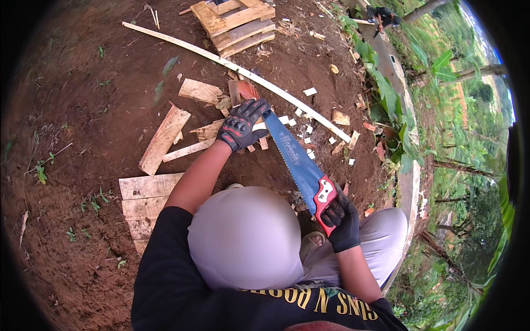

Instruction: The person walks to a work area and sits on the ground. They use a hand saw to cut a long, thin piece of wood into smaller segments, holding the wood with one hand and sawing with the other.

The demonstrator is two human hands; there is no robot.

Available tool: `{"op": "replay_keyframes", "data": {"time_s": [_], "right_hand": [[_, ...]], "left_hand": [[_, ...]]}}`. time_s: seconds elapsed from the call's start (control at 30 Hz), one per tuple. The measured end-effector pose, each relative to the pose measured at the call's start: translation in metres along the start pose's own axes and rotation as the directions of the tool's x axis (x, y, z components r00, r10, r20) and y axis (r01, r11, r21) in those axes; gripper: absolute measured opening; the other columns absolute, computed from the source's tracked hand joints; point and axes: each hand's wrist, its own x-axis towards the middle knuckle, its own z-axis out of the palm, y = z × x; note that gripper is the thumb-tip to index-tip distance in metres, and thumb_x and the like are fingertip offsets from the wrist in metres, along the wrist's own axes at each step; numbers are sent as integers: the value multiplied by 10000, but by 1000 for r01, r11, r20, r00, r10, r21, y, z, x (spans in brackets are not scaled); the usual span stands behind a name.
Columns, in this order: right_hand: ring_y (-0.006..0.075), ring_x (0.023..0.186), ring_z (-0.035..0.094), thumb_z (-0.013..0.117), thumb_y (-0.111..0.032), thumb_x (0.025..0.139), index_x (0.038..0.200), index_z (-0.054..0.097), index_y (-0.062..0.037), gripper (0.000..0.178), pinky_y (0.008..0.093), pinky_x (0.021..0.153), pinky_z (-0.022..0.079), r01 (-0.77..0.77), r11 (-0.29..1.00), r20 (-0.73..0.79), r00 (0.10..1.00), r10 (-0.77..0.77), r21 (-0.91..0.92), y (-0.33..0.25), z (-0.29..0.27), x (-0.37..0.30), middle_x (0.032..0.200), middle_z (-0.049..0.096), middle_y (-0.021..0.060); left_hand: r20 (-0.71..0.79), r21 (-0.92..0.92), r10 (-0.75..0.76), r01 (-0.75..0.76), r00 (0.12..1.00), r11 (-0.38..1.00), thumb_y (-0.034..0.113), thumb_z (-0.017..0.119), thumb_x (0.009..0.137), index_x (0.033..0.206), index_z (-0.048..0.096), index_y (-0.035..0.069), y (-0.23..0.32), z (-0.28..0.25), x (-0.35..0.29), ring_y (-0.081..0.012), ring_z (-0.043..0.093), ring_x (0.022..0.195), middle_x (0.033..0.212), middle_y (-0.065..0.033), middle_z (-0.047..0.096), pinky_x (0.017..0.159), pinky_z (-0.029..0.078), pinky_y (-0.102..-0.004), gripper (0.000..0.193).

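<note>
My right hand (342, 220), in a black glove, is closed around the red handle of a handsaw (292, 154). The saw's blue blade slants away up and to the left, its teeth on the left side. At the blade's far end, my left hand (242, 126), in a black glove with red trim, grips a thin wooden strip (190, 150) from above. The strip's pale end shows just past the fingers, next to the blade tip. Whether the teeth touch the wood cannot be made out. Under and around the left hand lie wood offcuts (200, 91).
A long pale batten (221, 60) lies diagonally across the soil beyond my hands. Farther back stands a stacked wooden frame (243, 27). Boards (146, 201) lie at left, and small white blocks (310, 91) are scattered right. A concrete edge (406, 110) borders plants; another person (382, 16) is far off.
</note>
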Motion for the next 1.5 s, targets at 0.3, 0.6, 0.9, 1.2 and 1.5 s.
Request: {"op": "replay_keyframes", "data": {"time_s": [0.3, 0.6, 0.9, 1.2, 1.5], "right_hand": [[292, 1296, 686, 530, -270, 1113, 1592, 586, -104, 511, 456, 1108, 570, -49, 999, -268, 963, 41, -22, 6, 2, -37, 1504, 666, 120], [108, 564, 547, 474, -250, 1148, 1501, 606, -61, 422, 293, 518, 471, -8, 971, -62, 998, 24, 238, 5, -14, -92, 732, 572, -50], [121, 573, 575, 492, -294, 1158, 1381, 698, 5, 426, 293, 556, 494, 183, 970, 151, 966, -208, 161, -46, 17, -82, 719, 592, -15], [253, 1334, 676, 671, -247, 1070, 1489, 683, -1, 486, 414, 1155, 504, 392, -33, 341, 751, -566, -919, -27, 86, -52, 1449, 724, 190], [175, 996, 760, 730, -178, 1045, 1496, 684, -35, 476, 353, 881, 607, 206, 131, 125, 880, -458, -970, -22, 106, -40, 1215, 806, 136]], "left_hand": [[143, 143, 20, -41, 990, 989, 559, 647, 1044, 1718, 407, 261, 9, 4, 4, -354, 461, 1567, 1774, -55, 411, 1310, 343, -543, 775], [174, 155, 104, -131, 979, 979, 498, 578, 1091, 1706, 436, 288, 6, 7, 6, -340, 520, 1517, 1770, -4, 425, 1263, 410, -527, 665], [77, 76, -24, 18, 997, 997, 492, 624, 1074, 1713, 411, 248, 13, 2, 0, -344, 479, 1553, 1749, -98, 431, 1275, 395, -525, 717], [32, 279, 90, -96, 995, 955, 421, 543, 1125, 1631, 544, 401, 10, 16, -4, -352, 482, 1551, 1760, -88, 413, 1258, 402, -552, 506], [57, 249, 56, -68, 997, 966, 413, 554, 1115, 1623, 552, 417, 15, 11, 1, -347, 525, 1514, 1766, -79, 408, 1228, 425, -534, 508]]}}
